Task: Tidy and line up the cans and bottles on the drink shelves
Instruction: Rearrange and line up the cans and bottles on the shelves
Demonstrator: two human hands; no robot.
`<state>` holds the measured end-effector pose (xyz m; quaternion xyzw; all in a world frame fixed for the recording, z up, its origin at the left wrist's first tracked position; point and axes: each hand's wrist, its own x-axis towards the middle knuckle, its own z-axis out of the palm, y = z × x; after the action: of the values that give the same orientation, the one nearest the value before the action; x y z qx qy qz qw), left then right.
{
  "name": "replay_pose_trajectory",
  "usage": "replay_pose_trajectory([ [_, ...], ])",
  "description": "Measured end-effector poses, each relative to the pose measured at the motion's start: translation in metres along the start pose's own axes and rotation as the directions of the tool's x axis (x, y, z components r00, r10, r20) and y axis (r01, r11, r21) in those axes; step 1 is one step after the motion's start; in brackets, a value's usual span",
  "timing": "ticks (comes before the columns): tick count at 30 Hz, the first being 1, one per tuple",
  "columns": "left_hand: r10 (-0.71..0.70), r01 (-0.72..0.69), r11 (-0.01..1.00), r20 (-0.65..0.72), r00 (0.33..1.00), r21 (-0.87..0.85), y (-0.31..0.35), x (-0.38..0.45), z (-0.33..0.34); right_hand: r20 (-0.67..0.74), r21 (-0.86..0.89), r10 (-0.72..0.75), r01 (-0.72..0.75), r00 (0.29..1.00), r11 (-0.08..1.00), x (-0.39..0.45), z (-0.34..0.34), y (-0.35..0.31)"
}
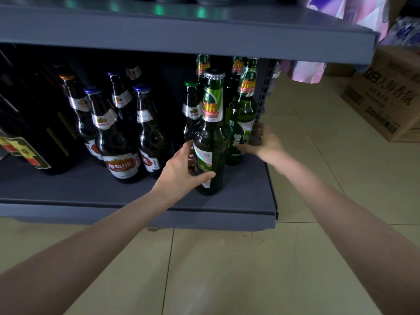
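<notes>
A tall green beer bottle (210, 123) with a silver cap stands at the front of the lower shelf (68, 189). My left hand (181, 169) grips its lower body, thumb across the label. Just behind and to the right stands a second green bottle (244, 110). My right hand (261, 144) is blurred and wraps its lower part, thumb on the label and fingers at its right side. More green bottles (202, 64) stand behind. Brown U8 beer bottles (113, 133) stand in loose rows to the left.
Dark bottles with red and gold labels (29, 151) fill the shelf's far left. The upper shelf (181, 35) hangs low over the bottle tops, with cans on it. The perforated upright (264, 87) bounds the shelf's right end. Cardboard boxes (386, 96) sit on the tiled floor at right.
</notes>
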<state>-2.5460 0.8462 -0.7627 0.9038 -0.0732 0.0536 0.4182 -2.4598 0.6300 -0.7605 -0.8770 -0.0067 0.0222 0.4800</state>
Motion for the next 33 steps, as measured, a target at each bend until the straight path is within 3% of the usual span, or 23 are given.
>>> replay_pose_trajectory([
  [4, 0.022, -0.019, 0.999, -0.095, 0.995, 0.034, -0.022, -0.006, -0.023, -0.251, -0.067, -0.217, 0.207, 0.943, 0.976, -0.048, -0.012, -0.017],
  [6, -0.001, 0.01, 0.999, -0.157, 0.988, 0.053, -0.03, -0.01, -0.028, -0.152, 0.014, -0.258, 0.263, 0.954, 0.965, -0.068, -0.005, -0.032],
  [8, 0.0, 0.011, 0.998, -0.181, 0.983, 0.063, -0.029, -0.014, -0.025, 0.047, 0.005, -0.246, 0.247, 0.968, 0.969, -0.078, 0.013, -0.045],
  [10, 0.029, -0.016, 0.997, -0.199, 0.98, 0.07, -0.024, -0.016, -0.021, 0.104, -0.052, -0.233, 0.24, 0.967, 0.969, -0.079, 0.036, -0.054],
  [14, 0.123, -0.095, 0.989, -0.257, 0.959, 0.117, -0.016, -0.016, -0.026, -0.055, -0.005, -0.193, 0.193, 0.98, 0.981, -0.075, 0.06, -0.066],
  [23, 0.146, -0.089, 0.98, -0.347, 0.926, 0.175, -0.024, -0.014, -0.043, -0.239, -0.032, -0.095, 0.09, 0.966, 0.995, -0.069, 0.031, -0.054],
  [33, 0.153, -0.076, 0.975, -0.383, 0.911, 0.208, -0.029, -0.01, -0.044, -0.254, -0.004, -0.086, 0.088, 0.963, 0.996, -0.071, 0.031, -0.048],
])
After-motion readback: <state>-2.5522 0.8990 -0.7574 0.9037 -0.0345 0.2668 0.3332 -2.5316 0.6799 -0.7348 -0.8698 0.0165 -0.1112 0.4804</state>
